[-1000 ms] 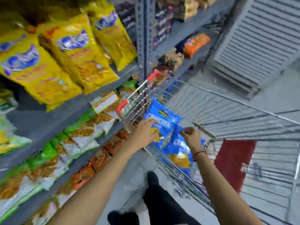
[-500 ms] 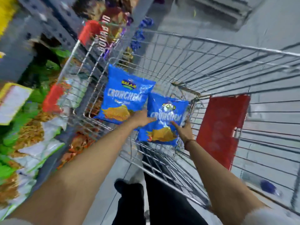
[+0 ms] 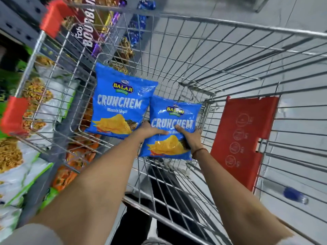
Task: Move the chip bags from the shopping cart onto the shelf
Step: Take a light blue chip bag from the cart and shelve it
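Two blue Crunchem chip bags are held inside the wire shopping cart [image 3: 221, 23]. The larger-looking left chip bag [image 3: 120, 103] stands upright, and my left hand [image 3: 150, 129] grips it at its lower right corner, thumb lying over the edge of the other bag. My right hand [image 3: 192, 138] holds the right chip bag [image 3: 172, 121] by its right side, thumb on the front. The bags overlap slightly. The shelf [image 3: 33, 190] with snack packs runs along the left of the cart.
Green-and-white snack packs [image 3: 16, 161] and orange packs [image 3: 77, 156] fill the shelf levels on the left. Biscuit boxes [image 3: 88, 27] sit further along. A red seat flap [image 3: 246, 138] hangs on the cart's right. A blue object [image 3: 294, 195] lies on the floor.
My view has dropped from the shelf down into the cart. Both hands have settled their hold on the two bags, which now face up side by side, closer to me.
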